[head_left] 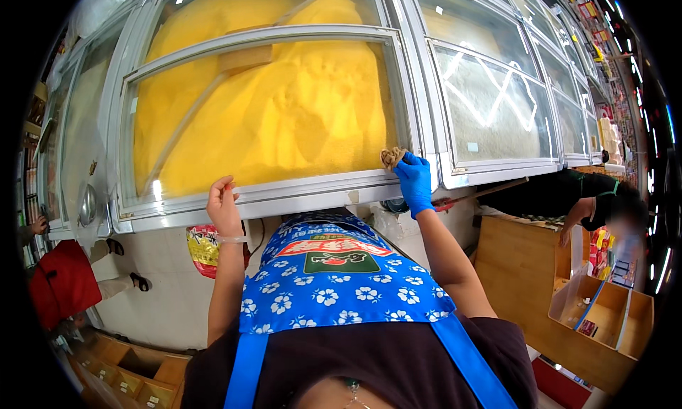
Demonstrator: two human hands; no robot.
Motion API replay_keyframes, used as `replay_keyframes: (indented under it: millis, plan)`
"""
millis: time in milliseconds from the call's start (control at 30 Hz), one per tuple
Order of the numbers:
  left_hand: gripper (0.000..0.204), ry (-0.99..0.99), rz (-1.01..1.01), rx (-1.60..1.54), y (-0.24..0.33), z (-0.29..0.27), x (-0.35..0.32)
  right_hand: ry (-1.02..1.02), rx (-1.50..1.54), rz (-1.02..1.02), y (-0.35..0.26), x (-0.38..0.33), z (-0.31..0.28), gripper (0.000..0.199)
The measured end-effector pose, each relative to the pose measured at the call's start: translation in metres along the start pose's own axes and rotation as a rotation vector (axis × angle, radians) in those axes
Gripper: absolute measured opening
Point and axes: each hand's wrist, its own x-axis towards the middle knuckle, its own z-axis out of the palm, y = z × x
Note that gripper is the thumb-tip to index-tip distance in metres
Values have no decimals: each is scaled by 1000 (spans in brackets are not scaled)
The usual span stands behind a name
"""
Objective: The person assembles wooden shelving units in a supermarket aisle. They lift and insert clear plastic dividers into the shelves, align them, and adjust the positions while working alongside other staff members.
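My right hand (415,184), in a blue glove, grips a crumpled brown cloth (391,157) at the front right corner of a glass lid (298,173). The lid has a metal frame and covers a bin of fine yellow grain (320,118). Bare and wearing a bracelet, my left hand (224,209) is at the bin's front edge, its fingers loosely bent with nothing visible in them. Beneath the glass, a wooden block (245,58) on a long handle lies on the grain.
More glass-lidded bins (497,104) run to the right. A metal scoop (87,204) is at the left. Another person (604,203) leans near a wooden cabinet (515,267) on the right; someone with a red item (65,285) is at the left. A colourful bag (204,250) stands below.
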Motion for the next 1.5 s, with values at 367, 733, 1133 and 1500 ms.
replay_keyframes:
  millis: [367, 733, 1133, 1500]
  plan:
    - [18, 125, -68, 13, -9, -48, -14, -11, 224, -81, -120, 16, 56, 12]
    - [19, 90, -88, 4, -8, -62, -11, 57, 256, 284, -166, 24, 99, 20]
    - [17, 106, -68, 4, -5, -84, -3, 35, 151, 228, -94, 23, 63, 20]
    - [17, -18, -51, 2, 5, -51, 5, -136, 882, 704, 16, 15, -16, 18]
